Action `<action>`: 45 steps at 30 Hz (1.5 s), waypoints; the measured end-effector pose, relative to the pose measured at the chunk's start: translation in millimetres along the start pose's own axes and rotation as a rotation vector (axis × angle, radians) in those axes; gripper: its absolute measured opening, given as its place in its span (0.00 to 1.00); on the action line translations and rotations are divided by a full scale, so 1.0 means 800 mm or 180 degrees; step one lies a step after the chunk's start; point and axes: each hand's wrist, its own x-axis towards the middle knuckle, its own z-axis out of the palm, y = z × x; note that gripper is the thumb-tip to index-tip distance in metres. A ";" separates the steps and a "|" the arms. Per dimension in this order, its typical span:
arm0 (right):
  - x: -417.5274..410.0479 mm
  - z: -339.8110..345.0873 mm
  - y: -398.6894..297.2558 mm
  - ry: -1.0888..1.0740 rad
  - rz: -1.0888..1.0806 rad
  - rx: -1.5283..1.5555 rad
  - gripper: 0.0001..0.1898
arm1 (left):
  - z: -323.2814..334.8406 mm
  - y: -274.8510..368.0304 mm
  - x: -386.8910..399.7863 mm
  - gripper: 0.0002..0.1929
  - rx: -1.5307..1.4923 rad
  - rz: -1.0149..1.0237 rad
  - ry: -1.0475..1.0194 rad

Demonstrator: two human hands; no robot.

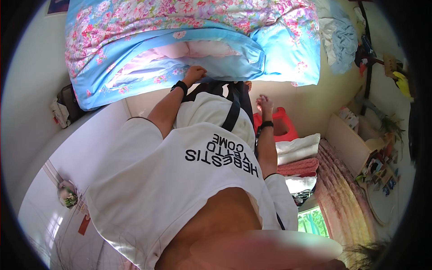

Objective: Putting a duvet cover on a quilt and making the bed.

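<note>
My left hand is at the near edge of a blue floral duvet cover, its fingers curled; whether they grip the cloth cannot be told. The cover lies spread over a bed, and its near side gapes, showing a pale pink quilt inside. Off to the right of my body, my right hand hangs in the air short of the bed, fingers loosely bent and nothing visible in it. A dark band is on each wrist.
A red plastic stool stands right of my legs, beside folded white and pink bedding. Further right are a long curtain and a pale cabinet. Crumpled light-blue cloth lies beyond the bed's right side. A dark bag is at left.
</note>
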 end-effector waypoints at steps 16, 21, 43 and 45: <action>0.078 0.138 -0.201 0.0912 -0.2020 -0.2695 0.23 | -0.113 0.023 0.024 0.11 -0.3050 -0.0833 0.1162; 0.101 0.106 -0.215 0.1602 -0.2188 -0.1380 0.11 | -0.113 0.052 0.034 0.08 -0.3578 -0.0305 0.1222; 0.037 0.065 -0.076 -0.0517 -0.0879 -0.1502 0.16 | -0.115 0.063 0.028 0.21 -0.3997 -0.0927 0.1546; 0.044 0.053 -0.064 -0.0362 -0.0552 -0.0926 0.15 | -0.116 0.066 0.029 0.23 -0.4244 -0.0622 0.1200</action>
